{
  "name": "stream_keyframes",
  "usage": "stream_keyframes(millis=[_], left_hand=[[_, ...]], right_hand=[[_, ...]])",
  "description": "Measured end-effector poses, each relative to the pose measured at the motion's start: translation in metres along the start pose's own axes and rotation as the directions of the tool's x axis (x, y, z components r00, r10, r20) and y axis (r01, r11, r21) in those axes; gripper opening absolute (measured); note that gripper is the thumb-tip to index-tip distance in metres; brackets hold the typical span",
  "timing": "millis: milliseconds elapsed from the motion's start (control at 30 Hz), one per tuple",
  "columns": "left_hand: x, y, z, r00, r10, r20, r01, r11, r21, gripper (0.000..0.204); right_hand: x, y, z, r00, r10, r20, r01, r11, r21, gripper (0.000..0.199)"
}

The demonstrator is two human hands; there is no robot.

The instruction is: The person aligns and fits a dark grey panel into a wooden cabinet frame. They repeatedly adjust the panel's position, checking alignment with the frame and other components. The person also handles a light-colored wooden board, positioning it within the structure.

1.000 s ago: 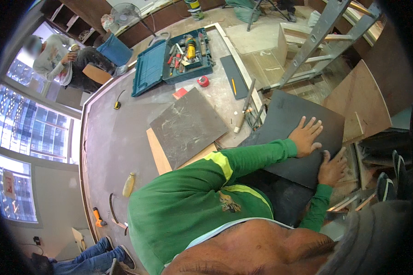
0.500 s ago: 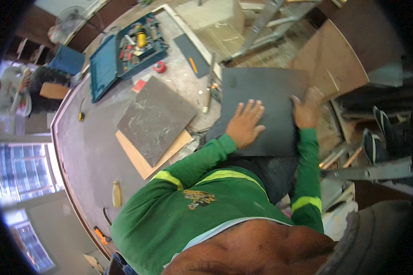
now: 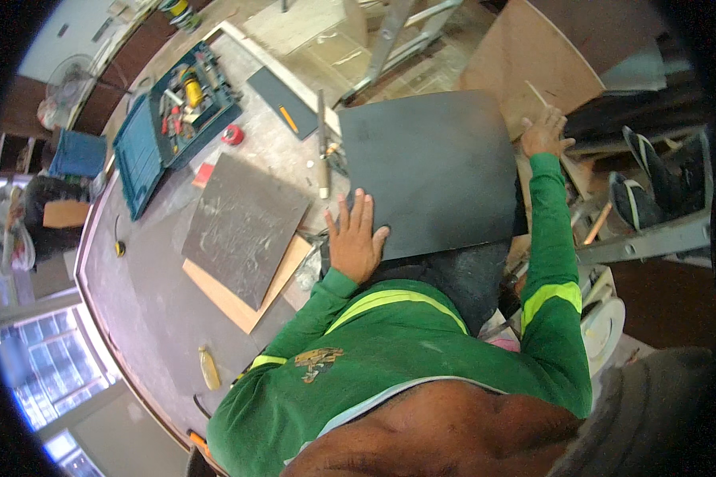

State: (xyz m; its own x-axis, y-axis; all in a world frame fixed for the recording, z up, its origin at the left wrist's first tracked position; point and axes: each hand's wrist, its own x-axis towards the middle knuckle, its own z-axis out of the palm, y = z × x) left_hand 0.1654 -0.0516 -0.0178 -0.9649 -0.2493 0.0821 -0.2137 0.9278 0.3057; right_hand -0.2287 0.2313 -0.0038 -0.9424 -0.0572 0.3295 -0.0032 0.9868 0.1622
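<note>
A dark grey rectangular sheet (image 3: 429, 171) lies across my thighs, its near edge lifted slightly in a curve. My left hand (image 3: 356, 242) rests at its lower left corner with fingers spread; the thumb touches the edge. Beyond the sheet's right edge, my right hand (image 3: 542, 133) is held out with fingers apart, in front of a brown board (image 3: 525, 60). Neither hand grips anything. Just left of the sheet, a long thin tool with a wooden handle (image 3: 323, 176) lies on the table.
On the worktable (image 3: 151, 262) lie a dusty dark board (image 3: 247, 230), a light wood board (image 3: 250, 316), a red tape roll (image 3: 232, 134), an orange pencil (image 3: 288, 119), a yellowish bottle (image 3: 208, 368) and an open blue toolbox (image 3: 142, 151). A metal ladder (image 3: 668, 238) stands at right.
My left hand has slid left from the sheet's middle to its corner. My right hand has moved right and up, away from the sheet's edge. The view has shifted slightly.
</note>
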Motion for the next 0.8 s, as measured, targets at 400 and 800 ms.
stream_keyframes(millis=[400,800], left_hand=[[-0.002,0.001,0.014,0.998,0.017,0.067,-0.011,0.996,-0.091,0.071],[0.014,0.008,0.019,0.993,0.079,0.087,-0.061,0.979,-0.193,0.074]], right_hand=[[-0.111,-0.081,-0.056,0.818,-0.572,-0.055,0.504,0.668,0.548,0.086],[0.006,-0.016,0.025,0.969,-0.014,0.247,-0.19,0.597,0.779,0.063]])
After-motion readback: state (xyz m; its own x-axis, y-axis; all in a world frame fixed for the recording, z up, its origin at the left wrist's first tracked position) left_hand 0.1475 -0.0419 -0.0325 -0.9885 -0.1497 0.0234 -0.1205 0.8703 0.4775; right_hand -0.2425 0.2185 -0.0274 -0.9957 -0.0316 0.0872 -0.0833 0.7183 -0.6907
